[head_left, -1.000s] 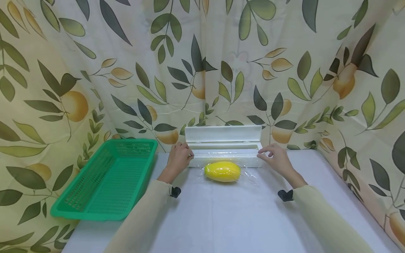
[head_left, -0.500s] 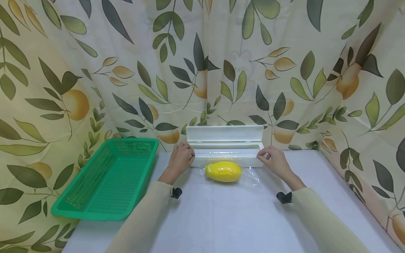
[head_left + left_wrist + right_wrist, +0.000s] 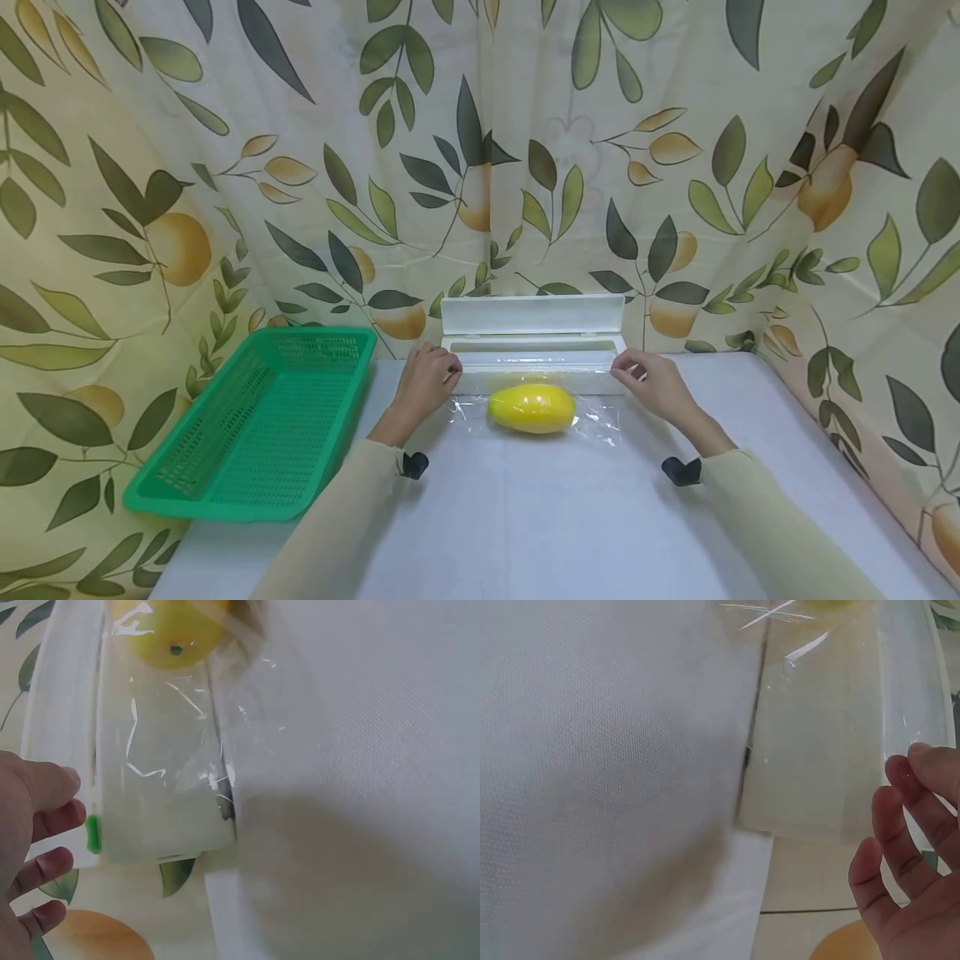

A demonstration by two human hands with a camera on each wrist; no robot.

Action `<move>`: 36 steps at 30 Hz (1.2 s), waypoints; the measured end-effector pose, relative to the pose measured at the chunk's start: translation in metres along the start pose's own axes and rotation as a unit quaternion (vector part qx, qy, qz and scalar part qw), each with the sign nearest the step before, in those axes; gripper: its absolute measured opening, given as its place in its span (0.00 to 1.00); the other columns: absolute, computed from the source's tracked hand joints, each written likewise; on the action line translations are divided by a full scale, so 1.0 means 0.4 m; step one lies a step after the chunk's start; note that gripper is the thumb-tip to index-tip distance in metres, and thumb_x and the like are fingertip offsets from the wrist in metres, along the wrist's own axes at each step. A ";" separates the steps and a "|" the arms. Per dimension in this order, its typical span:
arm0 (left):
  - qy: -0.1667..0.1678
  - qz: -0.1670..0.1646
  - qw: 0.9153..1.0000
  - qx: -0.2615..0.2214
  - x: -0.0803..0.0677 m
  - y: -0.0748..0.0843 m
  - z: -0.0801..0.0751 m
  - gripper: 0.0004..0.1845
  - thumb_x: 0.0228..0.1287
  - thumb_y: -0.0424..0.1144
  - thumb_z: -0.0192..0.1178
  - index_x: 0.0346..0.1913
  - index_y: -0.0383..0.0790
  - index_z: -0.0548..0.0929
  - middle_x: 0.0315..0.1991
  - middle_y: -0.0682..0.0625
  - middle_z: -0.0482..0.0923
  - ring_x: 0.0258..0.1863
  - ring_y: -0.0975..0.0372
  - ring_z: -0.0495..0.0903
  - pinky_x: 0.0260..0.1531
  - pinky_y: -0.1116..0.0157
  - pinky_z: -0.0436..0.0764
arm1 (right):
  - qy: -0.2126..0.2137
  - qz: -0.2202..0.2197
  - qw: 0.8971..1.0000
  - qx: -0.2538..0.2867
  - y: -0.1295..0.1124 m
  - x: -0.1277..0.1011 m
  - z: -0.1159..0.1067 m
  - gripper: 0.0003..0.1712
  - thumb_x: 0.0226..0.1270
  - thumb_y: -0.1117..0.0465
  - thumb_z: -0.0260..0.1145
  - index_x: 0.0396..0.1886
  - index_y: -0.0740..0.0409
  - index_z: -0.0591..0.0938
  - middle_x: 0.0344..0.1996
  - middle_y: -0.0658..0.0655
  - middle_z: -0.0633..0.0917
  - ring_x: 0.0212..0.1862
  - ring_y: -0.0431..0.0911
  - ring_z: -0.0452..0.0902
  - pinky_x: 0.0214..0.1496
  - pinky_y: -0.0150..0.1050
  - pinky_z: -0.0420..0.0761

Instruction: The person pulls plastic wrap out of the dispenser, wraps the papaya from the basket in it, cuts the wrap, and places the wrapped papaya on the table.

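A leaf-and-fruit-patterned curtain (image 3: 300, 154) hangs behind the box, filling the back of my head view. The white table (image 3: 510, 517) spreads under the box and forward of it. I have the green basket (image 3: 225, 510) to the left of the box, well apart. The white box (image 3: 472, 383) has its lid (image 3: 532, 317) raised at the back. Clear film (image 3: 596, 417) runs down the front of the box onto the table. At the left end of the box, my left hand (image 3: 426, 377) pinches the film between thumb and forefinger; at the right end, my right hand (image 3: 660, 385) pinches it likewise. The yellow fruit (image 3: 532, 408) lies just in front of the box, film spreading on both sides of it.
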State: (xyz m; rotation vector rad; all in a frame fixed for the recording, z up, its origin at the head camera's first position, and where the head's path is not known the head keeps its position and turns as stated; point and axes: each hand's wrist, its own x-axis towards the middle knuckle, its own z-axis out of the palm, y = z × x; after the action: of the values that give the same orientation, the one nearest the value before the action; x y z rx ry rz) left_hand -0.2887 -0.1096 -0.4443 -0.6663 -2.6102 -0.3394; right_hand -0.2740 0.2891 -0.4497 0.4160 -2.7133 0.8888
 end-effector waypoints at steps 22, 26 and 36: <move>0.025 0.046 0.994 -0.093 -0.055 0.014 -0.039 0.03 0.60 0.31 0.73 0.35 0.42 0.90 0.41 0.51 0.89 0.41 0.55 0.79 0.44 0.55 0.77 | 0.038 -0.022 0.999 -0.006 -0.028 -0.051 -0.025 0.05 0.70 0.64 0.70 0.43 0.57 0.88 0.36 0.56 0.85 0.35 0.48 0.77 0.33 0.36 0.76; 0.004 0.030 0.992 -0.119 -0.074 0.030 -0.056 0.03 0.61 0.31 0.72 0.36 0.43 0.91 0.35 0.53 0.89 0.36 0.57 0.79 0.41 0.59 0.75 | 0.045 -0.021 0.999 0.004 -0.037 -0.083 -0.029 0.05 0.70 0.63 0.70 0.43 0.56 0.88 0.26 0.51 0.82 0.29 0.45 0.72 0.28 0.34 0.72; 0.019 0.043 0.992 -0.120 -0.149 0.049 -0.069 0.03 0.60 0.32 0.74 0.35 0.43 0.91 0.31 0.56 0.88 0.32 0.61 0.78 0.36 0.63 0.75 | -0.025 0.031 0.996 0.078 -0.053 -0.171 -0.036 0.09 0.74 0.59 0.68 0.47 0.57 0.86 0.32 0.51 0.89 0.33 0.46 0.85 0.34 0.34 0.80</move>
State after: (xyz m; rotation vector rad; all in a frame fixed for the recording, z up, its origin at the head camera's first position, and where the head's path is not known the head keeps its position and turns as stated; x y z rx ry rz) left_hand -0.2219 -0.1257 -0.4445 -0.8413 -2.5178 -0.6385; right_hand -0.2010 0.2943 -0.4492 0.3908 -2.7248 1.1254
